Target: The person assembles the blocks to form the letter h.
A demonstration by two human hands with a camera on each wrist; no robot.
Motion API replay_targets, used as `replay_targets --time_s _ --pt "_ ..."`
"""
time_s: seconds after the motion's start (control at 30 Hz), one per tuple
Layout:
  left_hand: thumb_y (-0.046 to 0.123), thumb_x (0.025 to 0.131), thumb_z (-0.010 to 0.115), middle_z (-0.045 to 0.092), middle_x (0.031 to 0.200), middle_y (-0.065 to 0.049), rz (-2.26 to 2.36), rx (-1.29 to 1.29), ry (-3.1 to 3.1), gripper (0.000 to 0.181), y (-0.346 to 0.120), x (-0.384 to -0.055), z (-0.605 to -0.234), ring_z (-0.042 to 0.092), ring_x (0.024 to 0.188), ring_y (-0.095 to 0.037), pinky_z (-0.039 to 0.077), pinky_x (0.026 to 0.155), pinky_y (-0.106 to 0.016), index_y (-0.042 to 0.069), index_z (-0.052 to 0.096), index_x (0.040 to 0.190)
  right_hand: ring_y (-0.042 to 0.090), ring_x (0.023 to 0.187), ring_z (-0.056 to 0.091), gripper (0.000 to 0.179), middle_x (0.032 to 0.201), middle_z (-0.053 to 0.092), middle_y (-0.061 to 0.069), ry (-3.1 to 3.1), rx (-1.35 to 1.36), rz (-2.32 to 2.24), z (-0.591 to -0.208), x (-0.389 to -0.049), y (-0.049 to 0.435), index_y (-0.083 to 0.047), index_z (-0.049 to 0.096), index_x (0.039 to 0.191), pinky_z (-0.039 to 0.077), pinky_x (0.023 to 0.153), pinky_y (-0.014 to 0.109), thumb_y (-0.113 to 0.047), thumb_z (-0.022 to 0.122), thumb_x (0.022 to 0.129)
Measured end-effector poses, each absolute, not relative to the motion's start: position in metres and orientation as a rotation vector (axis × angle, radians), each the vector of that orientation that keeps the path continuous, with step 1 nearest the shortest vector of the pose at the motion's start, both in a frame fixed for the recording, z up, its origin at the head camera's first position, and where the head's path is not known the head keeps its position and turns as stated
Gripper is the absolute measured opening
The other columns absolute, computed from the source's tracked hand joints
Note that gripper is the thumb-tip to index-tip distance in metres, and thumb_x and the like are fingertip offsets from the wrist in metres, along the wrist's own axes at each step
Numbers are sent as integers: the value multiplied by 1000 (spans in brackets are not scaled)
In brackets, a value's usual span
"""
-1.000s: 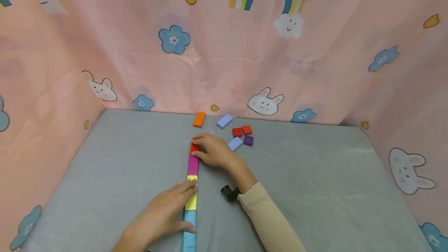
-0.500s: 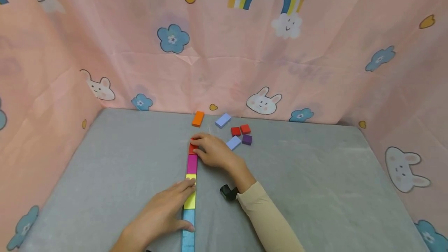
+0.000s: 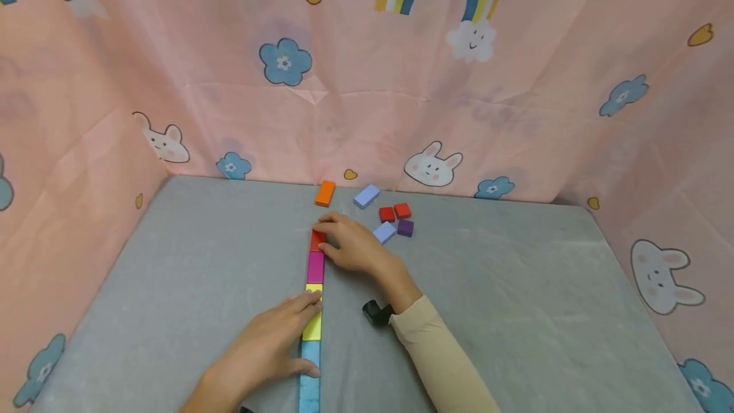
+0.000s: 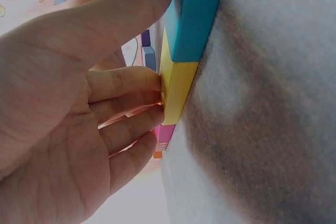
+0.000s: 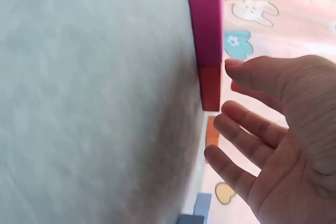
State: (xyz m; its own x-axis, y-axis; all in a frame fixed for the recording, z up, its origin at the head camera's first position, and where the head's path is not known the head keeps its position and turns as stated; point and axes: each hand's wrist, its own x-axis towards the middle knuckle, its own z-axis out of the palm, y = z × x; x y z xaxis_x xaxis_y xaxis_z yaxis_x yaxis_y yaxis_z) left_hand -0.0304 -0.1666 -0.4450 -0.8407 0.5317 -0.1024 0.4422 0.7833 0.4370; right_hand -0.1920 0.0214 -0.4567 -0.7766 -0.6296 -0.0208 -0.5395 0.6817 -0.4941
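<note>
A straight row of blocks runs away from me in the head view: blue block, yellow block, magenta block and red block at the far end. My left hand rests straight fingertips on the yellow block, its thumb at the blue block. At the row's far end my right hand hovers over the red block, fingers loosely bent. The right wrist view shows a small gap between that thumb and the red block. In the left wrist view, the fingers touch the yellow block's upper face.
Beyond the row lies an orange block. To its right are two light-blue blocks, two small red blocks and a purple block. Pink printed cloth rises behind the grey tabletop.
My right fingers have lifted slightly, showing more of the red block. The left hand and the row stay where they were.
</note>
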Motion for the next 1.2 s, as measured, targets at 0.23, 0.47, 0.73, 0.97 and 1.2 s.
replay_targets --time_s 0.23,0.47,0.73,0.97,1.2 --pt "41 68 99 55 159 -11 585 779 2781 98 -166 -29 -446 57 145 -32 52 115 -51 -1 59 147 28 139 60 41 147 63 10 2693 -960 -748 -453 -195 27 -9 67 143 49 121 45 -21 69 103" --pt "41 68 99 55 159 -11 565 801 2794 97 -168 -29 -444 55 146 -32 50 117 -50 -2 59 146 26 132 62 44 141 66 9 2652 -984 -726 -452 -195 29 -11 68 142 52 117 43 -24 73 101" --pt "43 67 99 56 158 -11 548 807 2790 98 -165 -29 -443 56 145 -32 51 116 -50 -2 60 146 25 130 63 42 141 65 8 2646 -997 -694 -452 -194 31 -11 69 140 54 115 41 -21 74 100" --pt "44 67 98 55 159 -12 552 784 2772 98 -164 -29 -444 56 146 -33 52 115 -51 -2 60 146 24 129 62 42 140 65 8 2646 -978 -700 -452 -194 33 -10 70 140 54 115 41 -18 75 99" --pt "42 66 99 54 160 -11 559 794 2774 99 -163 -31 -445 55 146 -32 50 117 -50 -2 60 145 25 130 63 40 141 65 10 2660 -980 -772 -453 -196 34 -8 69 140 53 116 42 -19 73 101"
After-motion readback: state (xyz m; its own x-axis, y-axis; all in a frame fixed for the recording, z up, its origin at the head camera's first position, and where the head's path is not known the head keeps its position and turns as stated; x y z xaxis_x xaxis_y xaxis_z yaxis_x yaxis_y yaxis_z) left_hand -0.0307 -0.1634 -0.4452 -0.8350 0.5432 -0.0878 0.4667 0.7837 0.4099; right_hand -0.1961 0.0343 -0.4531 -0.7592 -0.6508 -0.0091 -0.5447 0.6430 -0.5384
